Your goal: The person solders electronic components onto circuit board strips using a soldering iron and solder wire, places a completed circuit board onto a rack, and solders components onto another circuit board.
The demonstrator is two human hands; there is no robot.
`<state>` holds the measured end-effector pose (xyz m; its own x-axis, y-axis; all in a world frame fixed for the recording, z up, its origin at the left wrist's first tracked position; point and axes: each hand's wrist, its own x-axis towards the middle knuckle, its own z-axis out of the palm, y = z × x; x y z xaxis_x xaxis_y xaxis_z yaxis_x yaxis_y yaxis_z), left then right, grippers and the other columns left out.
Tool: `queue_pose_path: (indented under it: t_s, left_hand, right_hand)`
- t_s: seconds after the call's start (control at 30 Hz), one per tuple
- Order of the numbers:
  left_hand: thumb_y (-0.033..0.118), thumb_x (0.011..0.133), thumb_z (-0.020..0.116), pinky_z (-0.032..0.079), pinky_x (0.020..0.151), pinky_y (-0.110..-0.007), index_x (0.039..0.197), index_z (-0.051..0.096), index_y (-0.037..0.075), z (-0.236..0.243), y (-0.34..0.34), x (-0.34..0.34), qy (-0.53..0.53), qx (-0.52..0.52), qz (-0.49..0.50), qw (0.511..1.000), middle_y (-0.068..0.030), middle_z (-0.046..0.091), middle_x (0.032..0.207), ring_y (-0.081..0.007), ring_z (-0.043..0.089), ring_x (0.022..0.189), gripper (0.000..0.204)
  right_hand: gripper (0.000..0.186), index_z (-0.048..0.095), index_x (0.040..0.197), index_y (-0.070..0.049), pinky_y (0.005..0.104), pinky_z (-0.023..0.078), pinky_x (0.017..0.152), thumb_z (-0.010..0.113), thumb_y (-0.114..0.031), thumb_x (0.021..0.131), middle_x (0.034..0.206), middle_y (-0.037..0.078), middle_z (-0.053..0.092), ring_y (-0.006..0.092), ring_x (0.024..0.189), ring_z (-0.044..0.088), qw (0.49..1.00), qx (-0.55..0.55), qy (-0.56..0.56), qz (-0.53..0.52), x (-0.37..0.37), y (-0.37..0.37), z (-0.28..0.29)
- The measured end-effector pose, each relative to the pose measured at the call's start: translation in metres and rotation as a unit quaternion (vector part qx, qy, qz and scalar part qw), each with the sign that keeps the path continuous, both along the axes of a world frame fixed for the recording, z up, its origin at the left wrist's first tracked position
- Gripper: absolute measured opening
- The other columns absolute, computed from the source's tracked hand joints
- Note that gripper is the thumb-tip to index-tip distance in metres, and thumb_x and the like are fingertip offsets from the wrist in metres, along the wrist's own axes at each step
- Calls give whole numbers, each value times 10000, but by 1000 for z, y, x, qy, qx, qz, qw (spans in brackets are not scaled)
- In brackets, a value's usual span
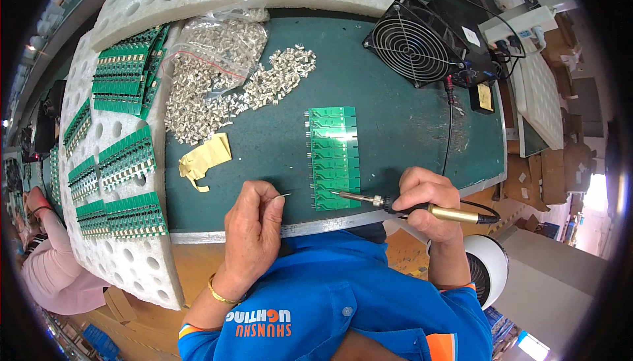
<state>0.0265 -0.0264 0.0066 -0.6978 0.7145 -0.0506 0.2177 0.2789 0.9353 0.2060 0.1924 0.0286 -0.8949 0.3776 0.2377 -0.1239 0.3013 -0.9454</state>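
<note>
A green circuit board panel (330,163) lies lengthwise on the dark green bench top, with metal pins sticking out along its left edge. My right hand (428,204) grips a soldering iron (455,214) with a gold-coloured handle. The iron's tip is over the lower part of the board; I cannot tell whether it touches. To the left of the board, my left hand (254,221) is closed in a pinch on a thin solder wire (285,195). The wire's short end points toward the board, apart from it.
Loose small metal connectors (198,107) form a pile beside a clear plastic bag (227,38). Yellow tape (206,158) lies below. White foam blocks (161,255) hold finished-looking boards (125,156). A black fan (412,44) stands back right, near the iron's cable (450,130). A pink-sleeved person (56,269) sits left.
</note>
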Motion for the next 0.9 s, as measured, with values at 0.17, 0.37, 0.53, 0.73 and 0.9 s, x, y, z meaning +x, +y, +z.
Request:
queue_pose_path:
  t_s: [0.17,0.37,0.53,0.73,0.9]
  left_hand:
    - [-35,799,695,455,553,-365,842,630,28,-1,3,5,89,16,-37,995,-108,575,776,-265,574,625,101]
    - [-39,780,745,439,517,-297,816,643,7,-15,4,10,124,38,-58,990,-77,574,737,-174,572,617,117]
    - [-33,758,751,456,539,-313,805,663,9,-12,7,9,139,24,-62,988,-90,594,731,-203,586,623,109]
    - [-27,743,754,470,563,-332,809,680,16,-13,7,9,152,29,-59,986,-96,610,721,-232,593,632,108]
    - [-26,738,754,480,573,-339,811,684,21,-16,7,8,151,37,-59,986,-96,614,721,-244,608,650,111]
  right_hand:
    - [263,696,840,-27,279,435,535,811,-260,801,729,78,632,164,618,590,999,19,-20,40,0,-2,3]
    - [153,678,804,-9,289,377,513,765,-124,751,672,67,603,149,579,525,999,-4,-31,-10,-8,-12,0]
    - [131,675,791,-4,288,379,519,748,-106,751,669,70,612,148,582,526,999,-7,-37,-28,-12,-15,-4]
    - [127,671,802,-22,277,433,520,772,-98,784,693,75,653,151,589,599,999,22,-36,1,-15,-11,-6]
    - [131,670,803,-22,284,443,526,772,-103,786,698,79,655,161,595,608,998,27,-47,6,-16,-10,-8]
